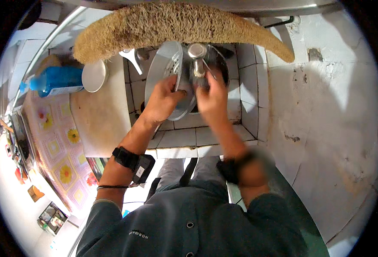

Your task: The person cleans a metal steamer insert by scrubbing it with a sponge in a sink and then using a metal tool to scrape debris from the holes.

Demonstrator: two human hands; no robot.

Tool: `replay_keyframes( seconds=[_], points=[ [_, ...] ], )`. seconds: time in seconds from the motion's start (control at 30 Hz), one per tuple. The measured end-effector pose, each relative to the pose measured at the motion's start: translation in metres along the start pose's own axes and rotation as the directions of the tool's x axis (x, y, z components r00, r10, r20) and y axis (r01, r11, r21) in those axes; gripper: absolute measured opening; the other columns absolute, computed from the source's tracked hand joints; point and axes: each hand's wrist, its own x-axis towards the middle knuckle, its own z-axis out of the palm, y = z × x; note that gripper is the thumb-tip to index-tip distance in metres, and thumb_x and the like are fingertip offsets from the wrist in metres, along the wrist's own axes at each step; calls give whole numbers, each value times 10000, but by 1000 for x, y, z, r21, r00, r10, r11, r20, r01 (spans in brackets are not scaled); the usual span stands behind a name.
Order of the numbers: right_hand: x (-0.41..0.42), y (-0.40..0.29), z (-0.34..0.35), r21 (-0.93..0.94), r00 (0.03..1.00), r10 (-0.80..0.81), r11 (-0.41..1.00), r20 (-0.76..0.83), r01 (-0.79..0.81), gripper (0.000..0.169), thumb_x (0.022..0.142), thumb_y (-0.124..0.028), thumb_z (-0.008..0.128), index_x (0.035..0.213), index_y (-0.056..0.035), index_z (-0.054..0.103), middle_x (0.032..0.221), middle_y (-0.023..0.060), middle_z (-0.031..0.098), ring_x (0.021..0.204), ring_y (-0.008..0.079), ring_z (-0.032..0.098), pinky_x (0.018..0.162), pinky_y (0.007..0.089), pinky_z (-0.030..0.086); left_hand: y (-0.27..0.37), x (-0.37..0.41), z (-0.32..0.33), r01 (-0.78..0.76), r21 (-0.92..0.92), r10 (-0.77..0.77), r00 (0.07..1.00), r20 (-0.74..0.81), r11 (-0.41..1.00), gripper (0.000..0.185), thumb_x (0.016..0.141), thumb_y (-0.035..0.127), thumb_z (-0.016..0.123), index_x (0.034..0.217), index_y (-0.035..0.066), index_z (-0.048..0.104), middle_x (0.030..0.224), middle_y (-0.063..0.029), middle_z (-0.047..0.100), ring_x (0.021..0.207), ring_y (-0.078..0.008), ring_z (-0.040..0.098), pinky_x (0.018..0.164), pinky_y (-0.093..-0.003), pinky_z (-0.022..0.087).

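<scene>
A tiled sink (176,132) lies before me, with a metal tap (198,53) over its middle. Under and left of the tap stands a tilted, shiny metal vessel (155,69) with a row of small holes, perhaps a colander. My left hand (163,102) is closed on its edge, thumb on the near face. Just below the spout is my right hand (212,99), blurred, its fingers curled around a thin metal piece (209,69) whose kind I cannot tell. Dark and metal items behind that hand are partly hidden.
A long dried loofah (182,24) spans the top of the view. On the left counter (103,119) are a blue bottle (60,81) and a white dish (94,76). A flowered cloth (55,147) lies farther left. The stained wall (304,106) rises at right.
</scene>
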Motion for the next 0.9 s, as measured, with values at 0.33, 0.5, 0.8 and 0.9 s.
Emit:
replay_keyframes(
  seconds=[0.33, 0.5, 0.8, 0.9],
  points=[
    [29, 23, 8, 285, 995, 57, 958, -84, -31, 408, 834, -164, 721, 1197, -30, 588, 1122, 168, 627, 1025, 322, 612, 904, 390, 472, 20, 1, -1, -8, -128, 26, 989, 142, 992, 526, 680, -51, 591, 1203, -28, 542, 1033, -63, 625, 962, -131, 573, 851, -283, 465],
    [33, 33, 4, 283, 994, 94, 956, -56, -75, 408, 837, -181, 732, 1189, -26, 596, 1107, 166, 631, 1015, 322, 617, 900, 381, 476, 1, -29, 9, 18, 176, -30, 997, 66, 984, 393, 785, 4, 669, 1160, -22, 558, 937, -66, 627, 862, -127, 548, 781, -301, 466],
    [-45, -19, -5, -22, 999, -43, 999, -8, 42, 411, 803, -103, 686, 1201, -41, 603, 1204, 239, 577, 1120, 417, 549, 955, 460, 453, -12, -18, -4, -114, 52, 110, 991, 73, 992, 165, 872, 68, 594, 1013, -17, 603, 813, -47, 606, 788, -116, 528, 696, -323, 458],
    [36, 7, 2, 95, 995, -68, 993, -70, 74, 379, 802, -88, 678, 1168, -24, 605, 1173, 246, 587, 1063, 428, 566, 922, 459, 465, -6, -17, -3, -62, 25, 59, 992, 107, 998, 205, 861, 2, 562, 1062, -28, 594, 947, -14, 624, 861, -100, 531, 767, -263, 439]
  ],
)
